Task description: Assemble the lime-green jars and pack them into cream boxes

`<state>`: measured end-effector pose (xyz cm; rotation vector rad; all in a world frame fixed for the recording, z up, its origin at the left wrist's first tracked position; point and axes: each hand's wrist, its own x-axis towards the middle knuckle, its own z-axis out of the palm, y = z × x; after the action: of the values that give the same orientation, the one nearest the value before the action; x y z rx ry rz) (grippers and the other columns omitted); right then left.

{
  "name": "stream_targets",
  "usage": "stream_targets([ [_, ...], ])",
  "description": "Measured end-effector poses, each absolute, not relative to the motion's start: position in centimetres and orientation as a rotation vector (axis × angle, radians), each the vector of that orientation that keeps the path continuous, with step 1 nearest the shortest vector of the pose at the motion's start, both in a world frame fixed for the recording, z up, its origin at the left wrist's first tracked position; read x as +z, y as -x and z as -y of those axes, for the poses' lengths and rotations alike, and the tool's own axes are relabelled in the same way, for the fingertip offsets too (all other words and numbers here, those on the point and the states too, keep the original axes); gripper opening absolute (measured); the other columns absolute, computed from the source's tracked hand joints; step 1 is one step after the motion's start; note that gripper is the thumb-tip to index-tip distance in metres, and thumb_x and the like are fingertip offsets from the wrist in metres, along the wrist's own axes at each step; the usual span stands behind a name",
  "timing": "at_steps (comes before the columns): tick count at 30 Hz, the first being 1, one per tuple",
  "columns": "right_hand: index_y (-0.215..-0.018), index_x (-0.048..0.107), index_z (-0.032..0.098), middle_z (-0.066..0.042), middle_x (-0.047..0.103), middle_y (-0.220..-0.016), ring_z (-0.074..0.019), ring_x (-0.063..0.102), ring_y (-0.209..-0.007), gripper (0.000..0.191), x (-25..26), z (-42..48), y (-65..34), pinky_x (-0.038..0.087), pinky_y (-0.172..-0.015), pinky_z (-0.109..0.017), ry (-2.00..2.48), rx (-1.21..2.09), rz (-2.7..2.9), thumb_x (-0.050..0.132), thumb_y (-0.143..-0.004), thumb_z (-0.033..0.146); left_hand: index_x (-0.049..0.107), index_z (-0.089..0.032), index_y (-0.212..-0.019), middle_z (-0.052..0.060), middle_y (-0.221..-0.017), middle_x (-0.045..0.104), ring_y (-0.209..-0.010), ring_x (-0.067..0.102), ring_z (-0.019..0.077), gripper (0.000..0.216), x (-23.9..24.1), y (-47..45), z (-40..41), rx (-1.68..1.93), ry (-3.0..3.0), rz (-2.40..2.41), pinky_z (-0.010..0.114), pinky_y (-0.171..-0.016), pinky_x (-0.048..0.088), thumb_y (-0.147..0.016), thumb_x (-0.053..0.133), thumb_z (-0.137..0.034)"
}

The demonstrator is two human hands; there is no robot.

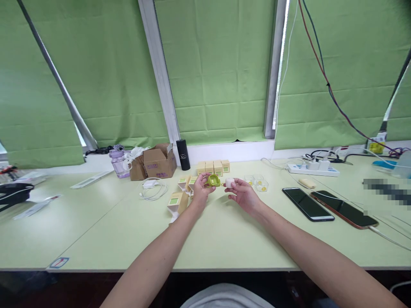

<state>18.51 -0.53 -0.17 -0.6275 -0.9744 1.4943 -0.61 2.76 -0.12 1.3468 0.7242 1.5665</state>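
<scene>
My left hand (201,188) is closed on a small yellow-green case (213,181), held just above the pale green table (128,231). My right hand (241,193) pinches a small white earbud case (229,182) right beside it; the two items nearly touch. Small cream boxes with green labels stand in a row (213,167) behind my hands, and more of them (178,201) lie open to the left. Clear plastic trays (258,182) with yellow pieces sit just right of my right hand.
A brown cardboard box (157,162), a purple bottle (118,162), a black tumbler (183,155) and a white cable (154,190) lie at the back left. Two phones (324,205) and a power strip (313,169) lie to the right. Green blinds cover the windows behind.
</scene>
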Motion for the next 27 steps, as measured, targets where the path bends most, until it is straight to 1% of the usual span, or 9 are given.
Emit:
stream_targets([
  [2,-0.093,0.069,0.023,-0.005,0.077,-0.095,-0.0221,0.07,-0.081,0.046,-0.12,0.63,-18.47,0.051,-0.064,-0.031,0.605,1.503,0.94,0.096,-0.058,0.035,0.058,-0.021,-0.108,0.006,-0.111,0.076,-0.097,0.071,0.0221,0.061,-0.09,0.58,-2.71,1.566,-1.343,-0.719,0.033,-0.086,0.053,-0.054,0.082,-0.012],
  [5,-0.093,0.068,0.025,-0.001,0.076,-0.093,-0.0213,0.07,-0.08,0.051,-0.08,0.79,-18.33,0.053,-0.067,-0.033,0.565,1.505,0.925,0.099,-0.053,0.03,0.058,-0.021,-0.108,0.006,-0.111,0.076,-0.099,0.07,0.0222,0.06,-0.08,0.54,-2.65,1.566,-1.343,-0.714,0.033,-0.086,0.053,-0.054,0.083,-0.011],
  [11,-0.092,0.067,0.026,0.001,0.072,-0.091,-0.0229,0.073,-0.083,0.05,-0.01,1.02,-18.09,0.059,-0.078,-0.042,0.501,1.472,0.957,0.099,-0.054,0.025,0.06,-0.021,-0.107,0.006,-0.111,0.076,-0.1,0.071,0.0229,0.058,-0.06,0.49,-2.57,1.566,-1.364,-0.735,0.032,-0.085,0.052,-0.055,0.081,-0.011],
  [15,-0.091,0.067,0.025,0.002,0.069,-0.089,-0.0222,0.073,-0.08,0.05,-0.02,0.97,-18.0,0.06,-0.081,-0.045,0.507,1.439,0.953,0.099,-0.052,0.024,0.061,-0.021,-0.107,0.006,-0.111,0.076,-0.103,0.07,0.0233,0.057,-0.01,0.5,-2.53,1.567,-1.385,-0.759,0.032,-0.086,0.051,-0.055,0.08,-0.011],
  [18,-0.09,0.069,0.023,0.002,0.067,-0.089,-0.0191,0.071,-0.076,0.05,-0.09,0.85,-17.97,0.06,-0.077,-0.041,0.528,1.418,0.956,0.099,-0.051,0.025,0.06,-0.021,-0.107,0.007,-0.114,0.075,-0.104,0.07,0.0235,0.057,-0.04,0.54,-2.59,1.547,-1.406,-0.762,0.032,-0.086,0.052,-0.055,0.079,-0.01],
  [21,-0.092,0.07,0.022,0.001,0.068,-0.09,-0.0172,0.069,-0.074,0.049,-0.19,0.68,-18.02,0.057,-0.066,-0.033,0.571,1.404,0.983,0.098,-0.052,0.027,0.06,-0.021,-0.108,0.008,-0.118,0.074,-0.109,0.07,0.0254,0.057,-0.12,0.59,-2.66,1.535,-1.44,-0.766,0.034,-0.087,0.053,-0.055,0.077,-0.009],
  [24,-0.096,0.07,0.022,-0.003,0.074,-0.099,-0.0152,0.067,-0.072,0.048,-0.32,0.42,-18.16,0.051,-0.058,-0.028,0.632,1.4,0.999,0.097,-0.057,0.03,0.06,-0.021,-0.108,0.009,-0.122,0.073,-0.115,0.069,0.0277,0.055,-0.19,0.62,-2.71,1.528,-1.477,-0.77,0.035,-0.087,0.053,-0.056,0.076,-0.01],
  [27,-0.097,0.07,0.021,-0.008,0.078,-0.104,-0.0138,0.065,-0.068,0.046,-0.41,0.04,-18.4,0.049,-0.055,-0.026,0.695,1.416,0.96,0.097,-0.06,0.028,0.061,-0.021,-0.107,0.009,-0.121,0.073,-0.113,0.069,0.0274,0.053,-0.21,0.6,-2.78,1.526,-1.531,-0.798,0.035,-0.087,0.053,-0.057,0.076,-0.01],
])
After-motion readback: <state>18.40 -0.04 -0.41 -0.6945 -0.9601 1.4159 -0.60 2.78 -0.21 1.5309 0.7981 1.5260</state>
